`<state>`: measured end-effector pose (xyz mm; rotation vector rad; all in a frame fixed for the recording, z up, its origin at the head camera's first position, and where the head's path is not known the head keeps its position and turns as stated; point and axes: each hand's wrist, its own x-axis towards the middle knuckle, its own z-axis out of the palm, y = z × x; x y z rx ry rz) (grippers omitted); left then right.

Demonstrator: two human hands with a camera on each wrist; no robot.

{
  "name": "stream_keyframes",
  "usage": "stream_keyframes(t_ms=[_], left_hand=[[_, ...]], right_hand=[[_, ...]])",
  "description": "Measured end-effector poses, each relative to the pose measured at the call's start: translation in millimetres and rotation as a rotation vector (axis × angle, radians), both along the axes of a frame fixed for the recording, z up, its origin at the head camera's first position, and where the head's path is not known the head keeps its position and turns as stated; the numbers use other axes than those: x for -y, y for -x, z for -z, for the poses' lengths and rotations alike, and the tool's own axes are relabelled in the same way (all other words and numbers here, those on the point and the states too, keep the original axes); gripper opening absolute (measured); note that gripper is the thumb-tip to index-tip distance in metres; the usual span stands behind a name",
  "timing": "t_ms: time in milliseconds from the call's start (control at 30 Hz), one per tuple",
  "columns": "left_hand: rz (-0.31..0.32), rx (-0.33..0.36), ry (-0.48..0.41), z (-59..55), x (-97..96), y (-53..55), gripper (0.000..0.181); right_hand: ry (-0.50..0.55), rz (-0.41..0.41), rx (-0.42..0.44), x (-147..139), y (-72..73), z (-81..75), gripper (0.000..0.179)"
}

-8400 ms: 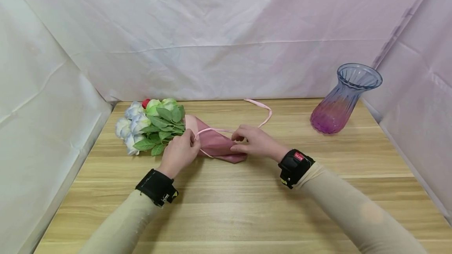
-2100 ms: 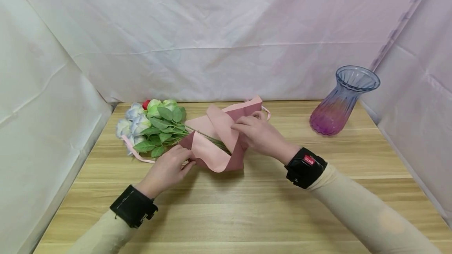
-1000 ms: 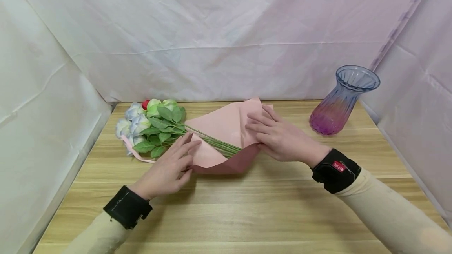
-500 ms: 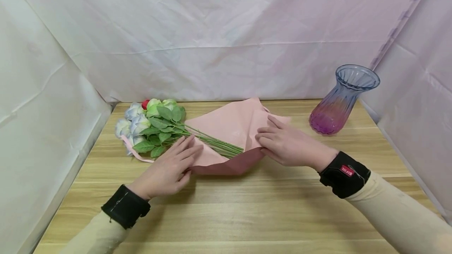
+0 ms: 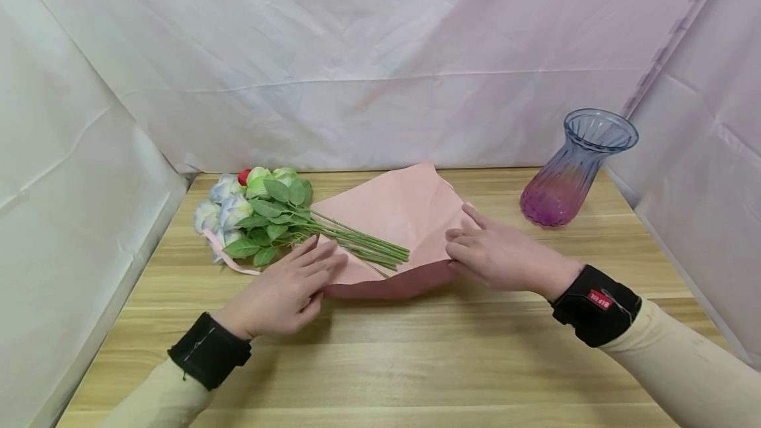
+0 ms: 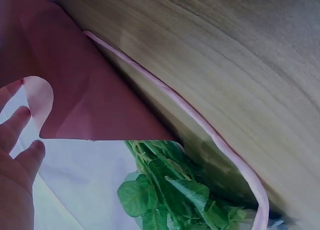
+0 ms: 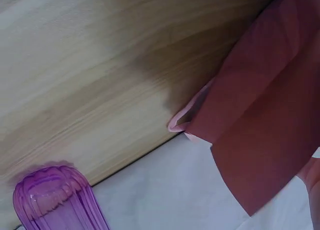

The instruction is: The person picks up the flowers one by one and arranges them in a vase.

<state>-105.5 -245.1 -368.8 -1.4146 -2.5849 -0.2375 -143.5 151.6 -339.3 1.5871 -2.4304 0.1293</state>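
Note:
A sheet of pink wrapping paper (image 5: 392, 203), darker on its outer side, lies unfolded on the table. Artificial flowers (image 5: 236, 209) in pale blue, green and red lie at its left, their green stems (image 5: 368, 243) bare across the paper. My left hand (image 5: 285, 292) rests its extended fingers on the paper's near-left flap. At the right side of the sheet, my right hand (image 5: 505, 253) presses with relaxed fingers, the index finger stretched out; its thumb is hidden. In the left wrist view, fingertips (image 6: 35, 150) meet the pale side of the flap.
A ribbed glass vase (image 5: 561, 177), blue fading to purple, leans at the back right. A pink ribbon (image 5: 222, 253) runs under the paper, one end over the blue flowers. White cloth walls (image 5: 380, 117) enclose the wooden table (image 5: 392, 362).
The ribbon came loose from around the bundle, and the paper was unfolded, baring the stems. Over the last second my right hand slid right and nearer, spreading the right side; my left hand barely moved.

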Motion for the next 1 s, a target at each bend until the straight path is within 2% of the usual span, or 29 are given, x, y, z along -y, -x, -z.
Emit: stream_keyframes(t_ms=[300, 633, 867, 1000], left_hand=[[0.027, -0.014, 0.023, -3.8, -3.0, -2.6, 0.056], [0.049, -0.008, 0.071, -4.4, -4.9, -5.4, 0.045], [0.040, 0.025, 0.113, -5.2, -7.7, -10.1, 0.044], [0.024, 0.041, 0.128, -3.8, -8.8, -13.7, 0.038]], right_hand=[[-0.039, 0.019, 0.150, -4, -7.5, 6.1, 0.027], [-0.126, 0.100, 0.356, -9, -16.8, 16.8, 0.025], [-0.166, 0.083, 0.448, -11, -20.5, 24.5, 0.022], [-0.198, 0.075, 0.476, -10, -21.7, 25.9, 0.010]])
